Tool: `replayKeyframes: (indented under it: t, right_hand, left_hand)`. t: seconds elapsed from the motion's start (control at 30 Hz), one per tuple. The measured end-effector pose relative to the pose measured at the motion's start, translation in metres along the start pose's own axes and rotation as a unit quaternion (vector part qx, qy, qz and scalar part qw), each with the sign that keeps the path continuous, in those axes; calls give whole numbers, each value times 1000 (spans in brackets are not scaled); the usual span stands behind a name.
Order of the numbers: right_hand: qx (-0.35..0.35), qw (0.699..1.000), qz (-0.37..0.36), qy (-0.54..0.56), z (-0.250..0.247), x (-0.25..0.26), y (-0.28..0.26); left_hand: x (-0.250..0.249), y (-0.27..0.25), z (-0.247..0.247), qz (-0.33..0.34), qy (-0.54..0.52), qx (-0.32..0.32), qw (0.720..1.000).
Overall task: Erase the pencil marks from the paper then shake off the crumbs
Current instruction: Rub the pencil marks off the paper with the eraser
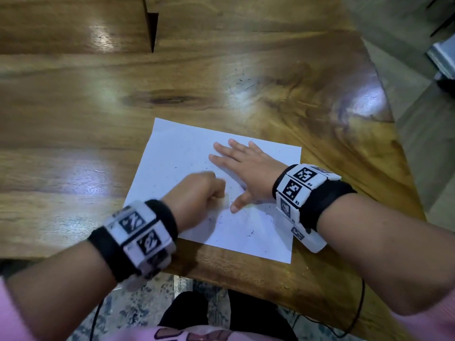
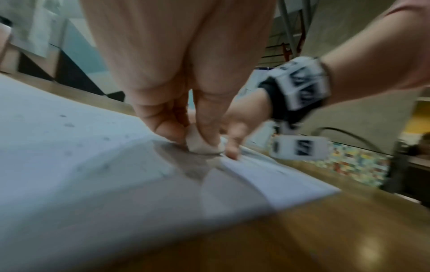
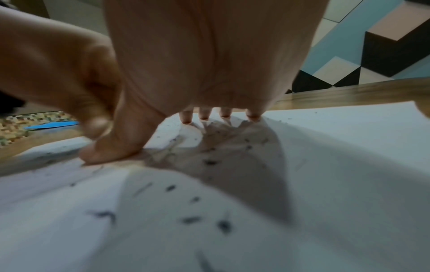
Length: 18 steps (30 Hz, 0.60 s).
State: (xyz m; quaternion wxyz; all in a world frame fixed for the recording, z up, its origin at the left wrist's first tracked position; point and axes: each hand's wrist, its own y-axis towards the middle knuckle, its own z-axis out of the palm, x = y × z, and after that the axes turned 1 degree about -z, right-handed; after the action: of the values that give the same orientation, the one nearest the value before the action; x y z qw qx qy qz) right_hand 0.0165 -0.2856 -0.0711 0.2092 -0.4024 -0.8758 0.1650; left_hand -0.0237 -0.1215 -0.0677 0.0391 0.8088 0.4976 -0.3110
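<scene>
A white sheet of paper (image 1: 177, 153) lies on the wooden table (image 1: 98, 107) near its front edge, strewn with dark eraser crumbs (image 1: 250, 233). My left hand (image 1: 199, 190) is curled over the sheet's middle and pinches a small white eraser (image 2: 200, 144) against the paper (image 2: 69, 147). My right hand (image 1: 242, 163) lies flat on the sheet just to the right, fingers spread and thumb pointing toward the left hand. In the right wrist view the fingertips (image 3: 204, 116) press down on the paper (image 3: 349, 147), with crumbs (image 3: 210, 162) scattered beneath the palm.
A few crumbs (image 1: 242, 81) also lie on the table beyond the sheet. The table's right edge (image 1: 396, 134) slants close to the paper; floor lies beyond it. A dark gap (image 1: 151, 28) splits the tabletop at the far left. A black cable (image 1: 357, 316) hangs below the front edge.
</scene>
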Motion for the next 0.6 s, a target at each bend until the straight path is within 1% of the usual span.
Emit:
replayKeyframes:
  t: [0.03,0.1,0.17,0.3,0.4,0.47,0.57,0.6]
  right_hand:
    - [1,1000,0,-1,0,-1,0]
    - [5,1000,0,-5,1,-1,1]
    - [7,1000,-1,-10,1,-1,1]
    - [6,1000,-2,-17,2,-10,-11]
    - [38,999,7,-5,1,-25,-28]
    - [44,999,8,-8,3,-30,-32]
    - [36,999,10,-3,6,-30,-30]
    - [37,999,10,-4,6,-30,-30]
  left_hand:
    - [-1,-12,5,20,-11,18,1000]
    - [-4,-30,11,32,-35,57,997]
    - [-3,-35,14,31,-28,67,997]
    - [-5,-34,15,2,-18,40,999]
    - [-7,-30,10,-20,-20,47,998]
    - [-10,-15,3,-34,-20,36,999]
    - [-18,24,-6,-52,-21,-21,998]
    - [-22,34,-7,-55,-15,-30,998]
